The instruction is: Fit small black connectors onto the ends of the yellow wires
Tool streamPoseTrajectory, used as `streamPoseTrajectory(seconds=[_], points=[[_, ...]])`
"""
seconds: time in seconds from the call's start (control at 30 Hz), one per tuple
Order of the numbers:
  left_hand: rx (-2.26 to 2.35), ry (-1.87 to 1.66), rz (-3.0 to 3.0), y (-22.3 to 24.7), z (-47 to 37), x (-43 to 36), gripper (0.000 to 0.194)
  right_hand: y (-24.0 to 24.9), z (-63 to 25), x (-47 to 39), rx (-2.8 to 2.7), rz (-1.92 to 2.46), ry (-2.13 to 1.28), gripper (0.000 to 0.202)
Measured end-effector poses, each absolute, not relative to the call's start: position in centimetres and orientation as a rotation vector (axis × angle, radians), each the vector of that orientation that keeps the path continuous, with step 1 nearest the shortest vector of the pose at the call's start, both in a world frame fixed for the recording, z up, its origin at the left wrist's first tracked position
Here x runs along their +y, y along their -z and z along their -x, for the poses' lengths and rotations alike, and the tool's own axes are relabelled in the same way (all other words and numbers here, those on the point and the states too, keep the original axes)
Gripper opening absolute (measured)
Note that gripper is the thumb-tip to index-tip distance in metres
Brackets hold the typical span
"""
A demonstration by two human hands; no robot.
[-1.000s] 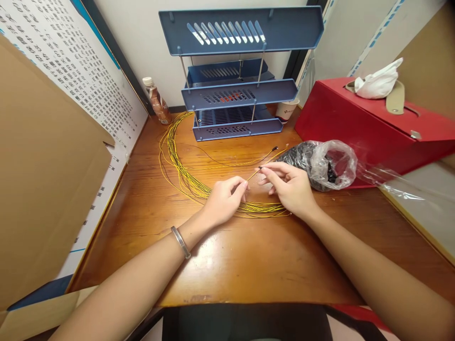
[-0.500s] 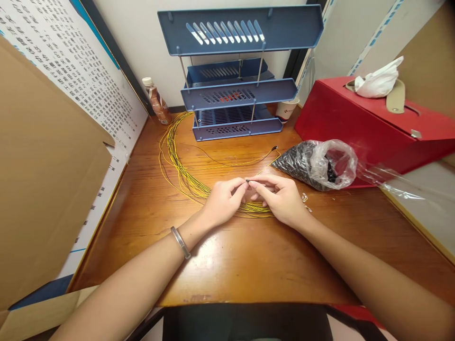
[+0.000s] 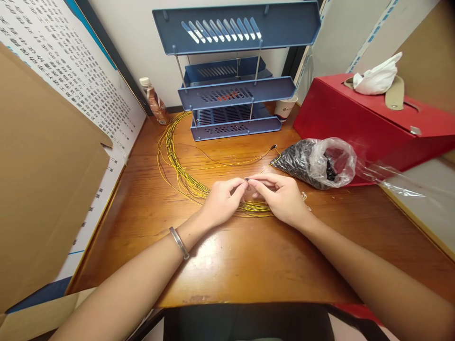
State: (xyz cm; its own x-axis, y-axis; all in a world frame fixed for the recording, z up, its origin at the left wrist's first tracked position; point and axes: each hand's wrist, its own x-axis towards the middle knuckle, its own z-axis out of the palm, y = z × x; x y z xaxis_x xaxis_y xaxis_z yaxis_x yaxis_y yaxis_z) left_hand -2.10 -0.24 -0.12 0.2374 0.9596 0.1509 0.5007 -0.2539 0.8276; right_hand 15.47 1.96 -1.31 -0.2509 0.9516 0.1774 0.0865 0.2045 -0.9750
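Observation:
My left hand (image 3: pixel 224 201) and my right hand (image 3: pixel 286 199) meet over the wooden table, fingertips pinched together on a tiny black piece (image 3: pixel 247 179). Most of that piece is hidden by the fingers, so its kind cannot be made out. Beneath and behind both hands lies a loose coil of yellow and dark thin wire (image 3: pixel 185 179). One wire end with a small black tip (image 3: pixel 273 147) rests beyond my right hand. A clear plastic bag (image 3: pixel 302 163) full of small black pieces lies open to the right. Several tiny shiny bits (image 3: pixel 304 195) are beside my right hand.
A blue tiered rack (image 3: pixel 236 97) stands at the back, with a paper cup (image 3: pixel 285 109) by its right side. A brown drink bottle (image 3: pixel 156 104) is at back left. The red box (image 3: pixel 355 123) with tissue borders the right; cardboard (image 3: pixel 46 166) borders the left.
The head view has shifted very slightly. Both hands stay in nearly the same place, still pinching the black piece, with only small movement at the fingertips.

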Motion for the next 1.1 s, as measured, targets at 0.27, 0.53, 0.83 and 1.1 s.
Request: streamPoseTrajectory(seconds=[0.27,0.53,0.83,1.1], points=[[1.367,-0.914,-1.802,0.3,2.1,-0.2,0.032,-0.6,-17.9,4.5,-1.377,1.131,-0.807,0.024],[1.365,-0.914,-1.796,0.4,2.1,-0.1,0.031,-0.7,-18.8,5.1,-1.317,1.150,-0.813,0.032],[1.329,-0.934,-1.830,0.4,2.1,-0.1,0.033,0.6,-16.0,2.0,-1.516,1.049,-1.145,0.033],[1.307,-0.921,-1.877,0.5,2.2,0.0,0.032,1.1,-15.6,1.7,-1.582,1.030,-1.176,0.028]])
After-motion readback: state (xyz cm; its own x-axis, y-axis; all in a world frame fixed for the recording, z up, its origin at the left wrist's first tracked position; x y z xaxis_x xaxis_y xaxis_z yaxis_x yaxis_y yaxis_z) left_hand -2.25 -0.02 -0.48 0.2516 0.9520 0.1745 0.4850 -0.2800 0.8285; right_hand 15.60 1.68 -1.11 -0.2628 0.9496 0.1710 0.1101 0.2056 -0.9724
